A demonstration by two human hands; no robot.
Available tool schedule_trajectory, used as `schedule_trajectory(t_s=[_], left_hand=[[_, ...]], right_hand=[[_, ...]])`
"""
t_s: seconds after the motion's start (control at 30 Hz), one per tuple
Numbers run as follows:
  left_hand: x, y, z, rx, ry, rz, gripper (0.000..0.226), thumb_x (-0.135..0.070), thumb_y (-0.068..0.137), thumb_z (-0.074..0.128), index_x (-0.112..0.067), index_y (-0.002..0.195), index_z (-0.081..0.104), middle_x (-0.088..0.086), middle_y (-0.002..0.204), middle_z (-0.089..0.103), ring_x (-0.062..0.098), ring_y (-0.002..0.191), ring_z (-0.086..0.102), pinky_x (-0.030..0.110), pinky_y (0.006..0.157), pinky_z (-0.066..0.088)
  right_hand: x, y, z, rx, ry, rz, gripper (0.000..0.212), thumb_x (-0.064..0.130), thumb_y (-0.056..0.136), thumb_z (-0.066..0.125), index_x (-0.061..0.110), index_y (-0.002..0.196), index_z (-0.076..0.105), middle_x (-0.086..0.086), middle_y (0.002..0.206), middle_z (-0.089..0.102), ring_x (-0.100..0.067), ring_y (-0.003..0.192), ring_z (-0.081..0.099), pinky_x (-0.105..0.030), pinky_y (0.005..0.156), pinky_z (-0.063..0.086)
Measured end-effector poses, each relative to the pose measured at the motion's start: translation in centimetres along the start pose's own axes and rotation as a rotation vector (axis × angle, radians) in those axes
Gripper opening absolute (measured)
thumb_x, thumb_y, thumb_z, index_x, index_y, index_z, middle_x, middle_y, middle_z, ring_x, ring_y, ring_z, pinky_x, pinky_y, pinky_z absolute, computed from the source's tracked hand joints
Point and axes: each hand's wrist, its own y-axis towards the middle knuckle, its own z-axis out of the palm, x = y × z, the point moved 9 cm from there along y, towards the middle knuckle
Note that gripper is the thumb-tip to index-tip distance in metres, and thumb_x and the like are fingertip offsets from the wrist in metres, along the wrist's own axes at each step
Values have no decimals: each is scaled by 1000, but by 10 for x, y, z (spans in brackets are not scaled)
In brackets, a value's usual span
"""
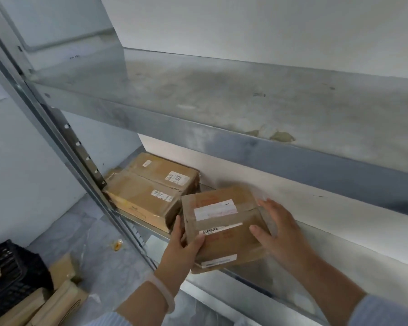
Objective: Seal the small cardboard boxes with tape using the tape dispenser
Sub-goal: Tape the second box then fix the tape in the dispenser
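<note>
Down at the lower metal shelf's (292, 281) front edge sits a small brown cardboard box (229, 243), taped across its top, left hand (184, 248) and right hand (280, 229) both gripping its sides, white barcode labels (214, 209) on top.

We have one view, from a wide-angle camera worn on the person's head. We look forward and down, close upon the upper shelf (222, 97), whose top spans the frame's middle. Below the upper shelf, nearest us, sit the lower shelf (252, 278), the left hand (184, 245), the right hand (280, 229) and the small cardboard box (224, 245) they hold. Left of the upper shelf, past the upright post (64, 147), we see down to the floor (80, 222).
</note>
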Motion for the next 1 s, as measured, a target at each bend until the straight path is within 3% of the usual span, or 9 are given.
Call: schedule_trajectory(t_s=[0.13, 0.23, 0.3, 0.4, 0.53, 0.6, 0.77, 0.87, 1.0], left_hand=[[-50, 4, -19, -129, 451, 399, 91, -39, 86, 70, -37, 154, 10, -4, 157, 20, 21, 143, 26, 51, 115, 33], [-99, 7, -7, -7, 732, 718, 73, -43, 90, 65, -42, 150, 24, -13, 161, 9, 15, 149, 5, 44, 120, 15], [-106, 26, 7, 198, 996, 741, 65, -57, 89, 57, -45, 147, 31, -19, 161, 5, 11, 150, -3, 44, 122, 9], [-93, 44, 11, 368, 1261, 678, 69, -71, 86, 50, -46, 147, 32, -16, 162, 9, 15, 150, 5, 44, 121, 13], [-91, 32, -4, 194, 1299, 760, 72, -79, 82, 43, -46, 145, 36, -13, 158, 19, 17, 144, 16, 41, 116, 22], [-88, 25, -12, 112, 1276, 745, 69, -77, 84, 41, -44, 145, 35, -11, 156, 20, 18, 142, 18, 39, 114, 24], [-72, 19, -25, 157, 1284, 714, 80, -81, 82, 36, -41, 150, 25, -7, 159, 2, 22, 145, 8, 42, 118, 16], [-74, 26, -33, 203, 1262, 799, 87, -86, 76, 27, -44, 151, 22, -10, 163, -8, 22, 149, -1, 45, 118, 13], [-75, 34, -32, 262, 1272, 1020, 67, -77, 85, 27, -46, 144, 40, -8, 161, 23, 20, 149, 15, 50, 116, 22]], right_hand=[[-3, -11, -2, -89, -19, 100, 62, 46, 93, 56, 41, 148, 27, 13, 158, 23, -13, 143, 25, -37, 115, 26], [-4, -26, -2, -172, 22, 178, 59, 44, 94, 57, 39, 147, 30, 11, 157, 25, -14, 141, 29, -33, 114, 26], [1, -35, 2, -205, 10, 194, 60, 44, 93, 57, 39, 147, 31, 11, 158, 24, -14, 142, 28, -34, 114, 26], [15, -49, 9, -243, -64, 203, 56, 44, 94, 55, 42, 145, 31, 12, 159, 18, -15, 144, 24, -34, 116, 25], [28, -65, 27, -284, -108, 205, 53, 47, 95, 49, 44, 145, 30, 16, 160, 9, -12, 146, 13, -25, 113, 16], [28, -67, 43, -238, -81, 253, 54, 50, 96, 46, 45, 146, 27, 19, 159, 4, -11, 146, 9, -28, 115, 18], [40, -60, 72, -120, -43, 299, 67, 53, 94, 51, 44, 151, 17, 20, 157, 12, -10, 137, 34, -34, 111, 37], [47, -49, 79, -90, -31, 285, 70, 51, 94, 52, 41, 153, 16, 19, 158, 12, -8, 143, 25, -33, 116, 32], [52, -33, 81, -47, -11, 257, 72, 55, 93, 52, 42, 153, 15, 22, 160, 8, -7, 146, 18, -33, 119, 25]])
